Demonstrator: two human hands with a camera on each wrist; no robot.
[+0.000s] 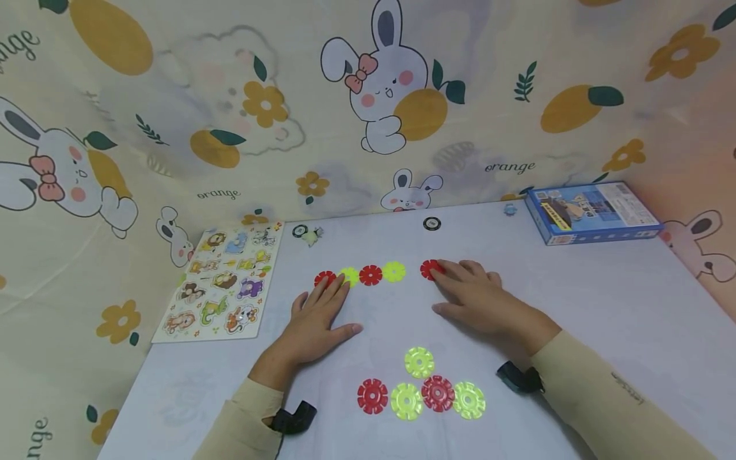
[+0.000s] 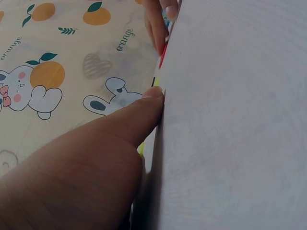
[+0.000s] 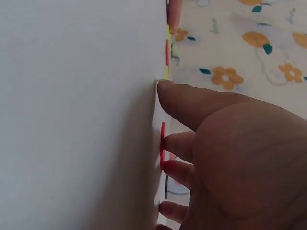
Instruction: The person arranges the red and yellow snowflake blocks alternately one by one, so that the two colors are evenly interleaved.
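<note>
My left hand (image 1: 315, 329) lies palm down with straight, spread fingers. Its fingertips touch a red notched disc (image 1: 324, 277) and reach the edge of a yellow-green disc (image 1: 349, 276). Another red disc (image 1: 370, 275) and yellow-green disc (image 1: 393, 271) continue that row to the right. Past a gap, the extended fingers of my right hand (image 1: 480, 297) rest on a red disc (image 1: 428, 269), partly covering it. In the right wrist view, two fingertips press this flat red disc (image 3: 163, 130) against the white table, and the thumb touches the tabletop.
Nearer me lie several more discs, including a yellow-green disc (image 1: 419, 362) above a red disc (image 1: 438, 393). An animal picture board (image 1: 230, 281) is at left, a blue box (image 1: 598, 211) at back right. Along the back are a black round piece (image 1: 432, 223) and a small figure (image 1: 311, 237).
</note>
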